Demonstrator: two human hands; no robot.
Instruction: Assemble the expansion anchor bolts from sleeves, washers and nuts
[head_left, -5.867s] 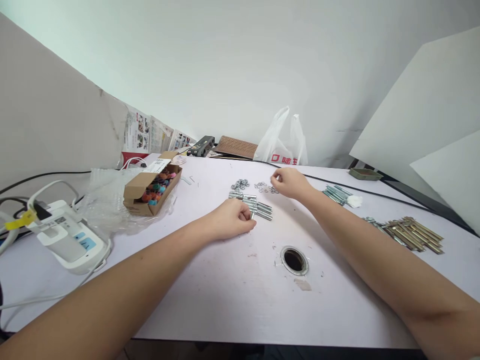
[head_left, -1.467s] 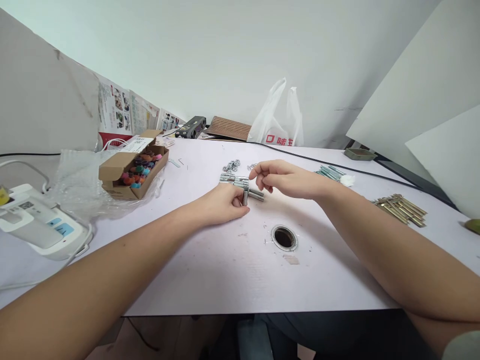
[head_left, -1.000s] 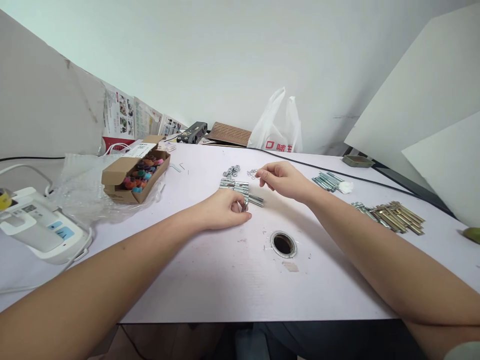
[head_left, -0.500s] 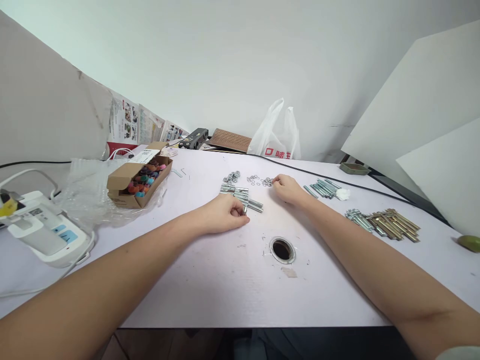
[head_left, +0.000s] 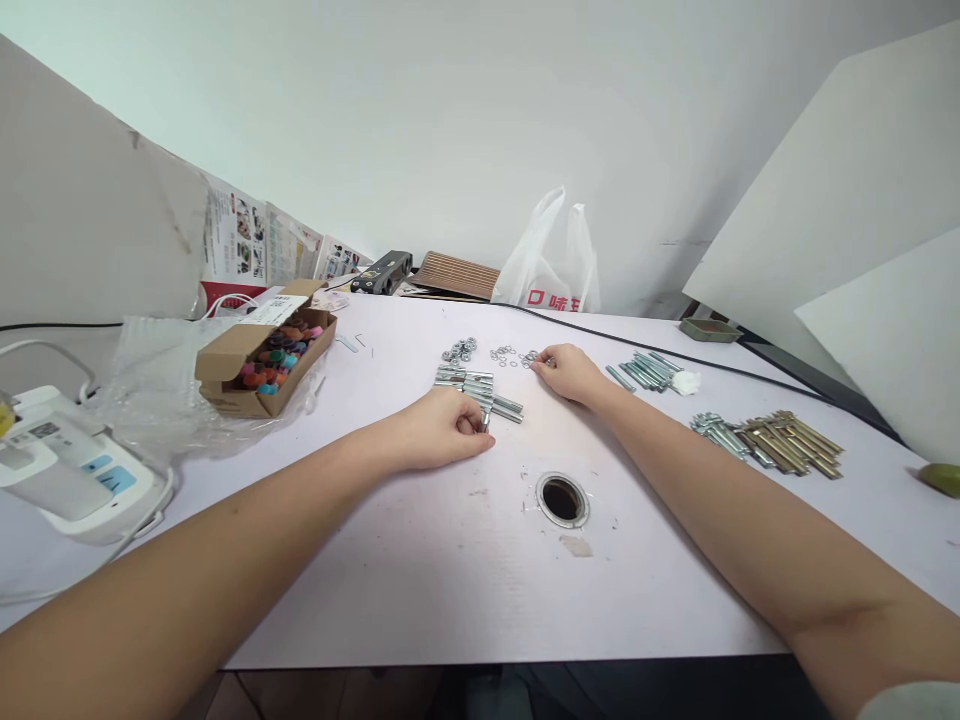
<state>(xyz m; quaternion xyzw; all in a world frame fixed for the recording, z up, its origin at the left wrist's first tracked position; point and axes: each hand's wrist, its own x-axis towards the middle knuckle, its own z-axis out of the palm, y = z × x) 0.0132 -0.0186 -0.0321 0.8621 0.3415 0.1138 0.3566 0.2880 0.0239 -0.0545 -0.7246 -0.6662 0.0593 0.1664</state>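
My left hand (head_left: 442, 428) is closed, thumb and fingers curled round a short silver metal sleeve (head_left: 487, 418) that stands out at the fingertips. Just beyond it, a row of silver metal sleeves (head_left: 474, 382) lies on the table, partly hidden by the hand. My right hand (head_left: 571, 374) reaches to a cluster of flat washers (head_left: 530, 356), thumb and index finger drawn together at its edge; whether a washer is between them is too small to tell. Several thin spring washers (head_left: 502, 354) lie left of these fingertips. Behind the sleeves sits a small heap of nuts (head_left: 459, 350).
Silver threaded studs (head_left: 645, 371), silver bolts (head_left: 716, 434) and brass-coloured bolts (head_left: 795, 443) lie at right. A ringed hole (head_left: 562, 500) opens in the table. At left are a box of coloured caps (head_left: 262, 385) and a white device (head_left: 82, 470). A black cable (head_left: 622, 335) crosses behind.
The fingertips of my right hand have shifted slightly left and nearer over the flat washers. My left hand keeps its closed grip by the sleeves. The whole view has shifted a little.
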